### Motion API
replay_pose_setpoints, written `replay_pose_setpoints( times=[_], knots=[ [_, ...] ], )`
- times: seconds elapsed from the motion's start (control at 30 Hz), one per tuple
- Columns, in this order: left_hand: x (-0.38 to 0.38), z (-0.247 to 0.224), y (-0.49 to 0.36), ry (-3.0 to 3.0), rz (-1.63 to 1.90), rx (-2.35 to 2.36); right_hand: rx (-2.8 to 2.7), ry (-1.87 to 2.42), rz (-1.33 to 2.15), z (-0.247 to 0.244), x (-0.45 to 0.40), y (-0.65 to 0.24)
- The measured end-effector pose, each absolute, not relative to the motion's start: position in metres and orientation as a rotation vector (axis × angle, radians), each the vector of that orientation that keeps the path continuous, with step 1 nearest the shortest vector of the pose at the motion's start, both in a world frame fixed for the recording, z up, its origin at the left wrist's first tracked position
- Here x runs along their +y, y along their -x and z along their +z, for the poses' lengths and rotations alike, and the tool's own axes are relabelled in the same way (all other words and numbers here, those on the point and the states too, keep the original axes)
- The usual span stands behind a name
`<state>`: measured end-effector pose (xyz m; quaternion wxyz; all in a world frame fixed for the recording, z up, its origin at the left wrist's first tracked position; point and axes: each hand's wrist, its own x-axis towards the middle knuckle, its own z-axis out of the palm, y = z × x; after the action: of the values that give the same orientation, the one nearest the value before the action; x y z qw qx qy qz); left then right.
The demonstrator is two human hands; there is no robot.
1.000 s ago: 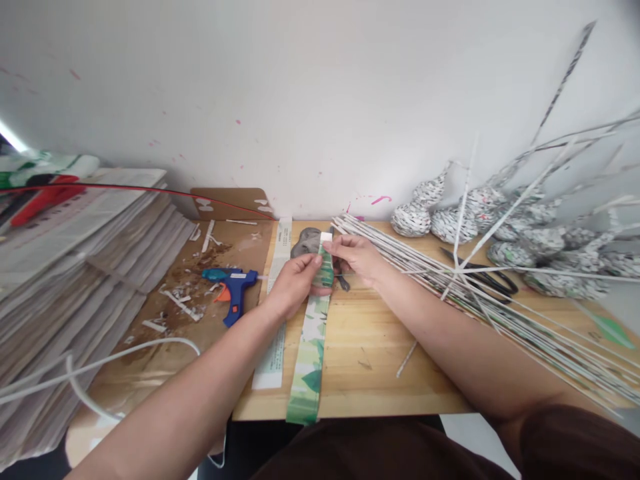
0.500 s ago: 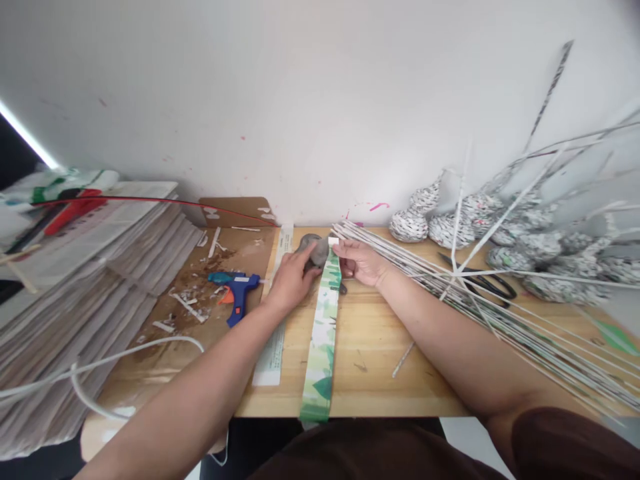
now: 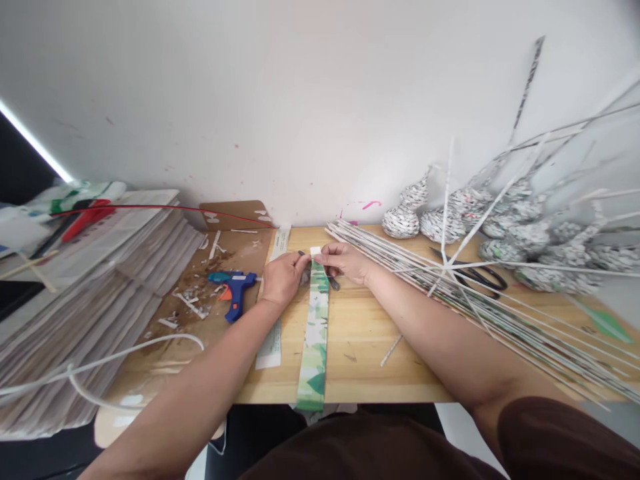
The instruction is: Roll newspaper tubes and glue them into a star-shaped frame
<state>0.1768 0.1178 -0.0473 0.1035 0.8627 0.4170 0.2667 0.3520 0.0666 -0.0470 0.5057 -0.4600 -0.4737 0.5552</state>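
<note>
While both hands work close together beyond the table's front edge, here's the patterned strip point(image 3: 317, 333), green and white, lying to the right of the glue gun point(image 3: 241, 291)! Its long axis runs away from the person's body, the white tip pointing at the wall point(image 3: 280, 100), the green near end reaching the table's front edge and veering slightly toward the glue gun's side. The left hand point(image 3: 283, 279) has thumb and fingers together on the strip's far end; the right hand point(image 3: 350, 263) pinches it from the other side. Pale wood grain shows on the table point(image 3: 360, 377), right of the glue gun; scrap-strewn brown cardboard point(image 3: 245, 247) lies beneath it. Stacked papers point(image 3: 125, 280) rise to its left, paper rods point(image 3: 400, 257) fan out well right, and the white, pink-spattered wall stands behind it.
</note>
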Motion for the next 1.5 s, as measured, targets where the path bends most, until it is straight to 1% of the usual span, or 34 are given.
replay_pose_setpoints(
  times=[0.13, 0.23, 0.37, 0.43, 0.5, 0.6, 0.7, 1.03, 1.2, 1.5],
  knots=[
    [0.124, -0.056, -0.176, -2.392, 1.022, 0.906, -1.09, 1.089, 1.349, -0.044, 0.066, -0.352],
    [0.128, -0.059, -0.175, -2.32, 1.054, 0.765, -1.057, 1.085, 1.329, -0.041, 0.067, -0.351],
    [0.126, -0.049, -0.169, -2.311, 1.13, 0.746, -1.023, 1.118, 1.225, -0.037, 0.068, -0.349],
    [0.122, -0.042, -0.168, -2.131, 1.172, 0.816, -1.025, 1.148, 1.162, -0.035, 0.068, -0.347],
    [0.116, -0.038, -0.168, -1.826, 1.017, 0.834, -1.039, 1.175, 1.112, -0.033, 0.067, -0.344],
    [0.107, -0.036, -0.171, -1.421, 0.645, 0.699, -1.059, 1.205, 1.128, -0.031, 0.065, -0.337],
    [0.104, -0.036, -0.173, -1.189, 0.491, 0.61, -1.054, 1.234, 1.2, -0.028, 0.063, -0.331],
    [0.101, -0.035, -0.173, -1.119, 0.514, 0.748, -1.079, 1.236, 1.297, -0.023, 0.06, -0.33],
    [0.1, -0.035, -0.173, -1.176, 0.539, 0.722, -1.108, 1.206, 1.32, -0.025, 0.061, -0.333],
    [0.101, -0.039, -0.174, -1.242, 0.557, 0.773, -1.142, 1.224, 1.243, -0.031, 0.062, -0.331]
  ],
)
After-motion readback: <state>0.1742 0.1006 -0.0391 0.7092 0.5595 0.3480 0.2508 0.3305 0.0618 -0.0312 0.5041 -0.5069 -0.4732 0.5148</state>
